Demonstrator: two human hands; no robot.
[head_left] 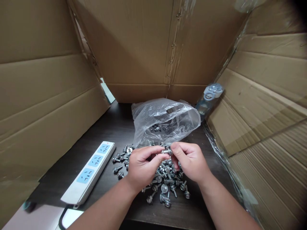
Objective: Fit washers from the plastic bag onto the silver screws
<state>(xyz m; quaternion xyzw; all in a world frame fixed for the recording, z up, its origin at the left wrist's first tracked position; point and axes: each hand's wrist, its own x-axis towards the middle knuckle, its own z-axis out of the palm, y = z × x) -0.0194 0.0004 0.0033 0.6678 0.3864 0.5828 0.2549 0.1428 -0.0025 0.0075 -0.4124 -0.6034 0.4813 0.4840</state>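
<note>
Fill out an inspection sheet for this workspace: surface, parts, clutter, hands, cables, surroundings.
Surface: dark wood-look tabletop.
Job's things: loose metal bolts heaped and scattered below and around the hands; one held bolt between them.
Clutter: clear plastic bag beyond the pile, power strip on the left, bottle far right.
Grippers: left hand pinches one end of the held bolt; right hand grips the other.
Cables: black cord at the strip's near end.
Surroundings: cardboard panels left, right and behind.
</note>
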